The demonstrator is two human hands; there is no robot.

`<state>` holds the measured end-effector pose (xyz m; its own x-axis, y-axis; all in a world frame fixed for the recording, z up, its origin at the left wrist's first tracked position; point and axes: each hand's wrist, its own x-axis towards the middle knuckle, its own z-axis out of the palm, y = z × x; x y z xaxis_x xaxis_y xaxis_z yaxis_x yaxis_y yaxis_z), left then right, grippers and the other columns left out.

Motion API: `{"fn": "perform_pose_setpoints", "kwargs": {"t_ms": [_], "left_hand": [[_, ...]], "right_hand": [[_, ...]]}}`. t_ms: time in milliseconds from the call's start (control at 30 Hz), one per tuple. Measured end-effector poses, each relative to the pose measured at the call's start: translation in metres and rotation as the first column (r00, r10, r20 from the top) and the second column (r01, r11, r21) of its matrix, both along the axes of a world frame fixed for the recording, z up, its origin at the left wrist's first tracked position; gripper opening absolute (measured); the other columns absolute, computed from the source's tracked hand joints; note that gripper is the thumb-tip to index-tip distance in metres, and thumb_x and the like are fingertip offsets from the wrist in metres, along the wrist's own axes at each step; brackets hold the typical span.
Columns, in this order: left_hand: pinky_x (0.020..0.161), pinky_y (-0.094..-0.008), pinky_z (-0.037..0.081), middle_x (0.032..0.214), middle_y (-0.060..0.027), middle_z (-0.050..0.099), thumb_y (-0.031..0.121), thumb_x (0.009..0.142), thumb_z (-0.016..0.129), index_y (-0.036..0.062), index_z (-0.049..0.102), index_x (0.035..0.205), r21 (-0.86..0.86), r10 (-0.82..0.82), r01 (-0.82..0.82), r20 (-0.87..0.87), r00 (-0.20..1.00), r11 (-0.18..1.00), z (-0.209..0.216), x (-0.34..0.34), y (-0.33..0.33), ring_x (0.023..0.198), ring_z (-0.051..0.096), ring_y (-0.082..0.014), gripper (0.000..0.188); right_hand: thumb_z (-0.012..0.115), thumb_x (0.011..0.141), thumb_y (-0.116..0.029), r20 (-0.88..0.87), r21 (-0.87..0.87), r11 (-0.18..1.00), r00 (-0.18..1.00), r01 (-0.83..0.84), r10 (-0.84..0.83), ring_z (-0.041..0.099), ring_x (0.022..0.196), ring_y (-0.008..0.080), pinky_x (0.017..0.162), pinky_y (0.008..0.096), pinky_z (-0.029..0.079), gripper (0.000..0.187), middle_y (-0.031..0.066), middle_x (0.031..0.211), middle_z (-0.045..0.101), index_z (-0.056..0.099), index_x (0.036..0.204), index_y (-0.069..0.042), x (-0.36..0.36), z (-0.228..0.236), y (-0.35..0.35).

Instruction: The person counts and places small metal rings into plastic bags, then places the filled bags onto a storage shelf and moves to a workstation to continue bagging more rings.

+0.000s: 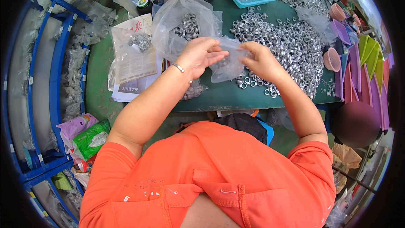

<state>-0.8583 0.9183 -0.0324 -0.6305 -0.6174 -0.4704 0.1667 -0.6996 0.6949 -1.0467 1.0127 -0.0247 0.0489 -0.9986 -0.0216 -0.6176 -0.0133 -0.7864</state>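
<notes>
A small clear plastic bag (pixel 228 68) is up over the near edge of the green table. My right hand (pixel 263 62) pinches its right side between thumb and fingers, slightly blurred. Against its left side, my left hand (pixel 200 57) has its fingers stretched out and apart, wearing a metal bangle at the wrist. Some small grey pieces seem to lie in the bag, too faint to make out. Behind my left hand stands a large open plastic bag (pixel 166 27) with metal rings (pixel 187 26) inside. A wide pile of loose metal rings (pixel 282 46) spreads beside my right hand.
A turquoise tray (pixel 249 3) with small metal parts sits at the back. Newspaper (pixel 135 65) with a small bag of parts lies at left, near a blue shelf rack (pixel 63 59). Pink cups (pixel 332 59) and upright coloured bins (pixel 367 71) line the right side.
</notes>
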Motion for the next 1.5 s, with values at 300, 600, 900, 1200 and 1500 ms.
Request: {"fn": "perform_pose_setpoints", "kwargs": {"t_ms": [300,600,900,1200,1500], "left_hand": [[0.082,-0.0332,0.041,0.11,-0.0211,0.044,0.044,0.064,0.072,-0.009,0.032,0.12,-0.515,0.052,0.389,0.65,0.759,0.763,-0.03,0.02,0.009,0.1,0.048,-0.0263,0.087],[0.088,-0.0314,0.039,0.105,-0.0124,0.052,0.034,0.071,0.07,-0.0007,0.043,0.113,-0.724,-0.002,0.107,0.145,0.989,0.681,-0.011,0.001,0.038,0.101,0.049,-0.0209,0.061],[0.045,-0.0214,0.042,0.067,-0.002,0.054,0.008,0.079,0.061,0.0064,0.048,0.078,-0.346,0.488,-0.524,-0.191,0.852,0.779,0.029,0.002,0.027,0.052,0.053,-0.0099,0.013],[0.035,-0.0191,0.026,0.055,0.0022,0.041,0.006,0.079,0.058,0.0118,0.039,0.073,-0.208,0.721,-0.753,-0.216,0.658,0.625,0.029,0.091,0.0,0.041,0.037,-0.0063,0.02],[0.036,-0.0181,0.029,0.062,0.0021,0.043,0.002,0.079,0.055,0.0066,0.046,0.085,-0.425,0.594,-0.519,0.054,0.803,0.741,0.005,0.118,0.037,0.043,0.039,-0.005,0.012]], "right_hand": [[0.054,0.083,-0.01,0.372,-0.021,0.894,0.834,0.447,-0.408,0.045,0.047,0.0044,0.043,0.0188,0.038,0.012,0.0012,0.064,0.058,0.06,0.082,0.0,-0.025,0.009,-0.008],[0.054,0.083,-0.015,0.195,-0.152,0.94,0.942,0.305,-0.274,0.055,0.067,0.0127,0.062,0.0256,0.044,0.016,0.0029,0.075,0.06,0.058,0.09,-0.001,-0.017,0.014,0.008],[0.059,0.079,-0.007,0.657,0.026,0.959,0.718,0.283,-0.23,0.057,0.07,0.0116,0.062,0.0236,0.046,0.011,0.0032,0.075,0.059,0.051,0.087,-0.005,0.035,0.004,0.009],[0.06,0.077,0.0,0.319,-0.945,-0.243,0.785,0.219,-0.531,0.054,0.066,0.0121,0.06,0.0218,0.044,0.009,0.0044,0.077,0.058,0.056,0.085,0.0,-0.088,0.23,-0.09],[0.052,0.078,-0.047,-0.619,-0.732,0.675,0.507,-0.095,-0.6,0.056,0.088,0.0357,0.076,0.0406,0.044,0.045,0.0187,0.093,0.06,0.058,0.101,-0.01,-0.201,0.226,-0.284]]}}
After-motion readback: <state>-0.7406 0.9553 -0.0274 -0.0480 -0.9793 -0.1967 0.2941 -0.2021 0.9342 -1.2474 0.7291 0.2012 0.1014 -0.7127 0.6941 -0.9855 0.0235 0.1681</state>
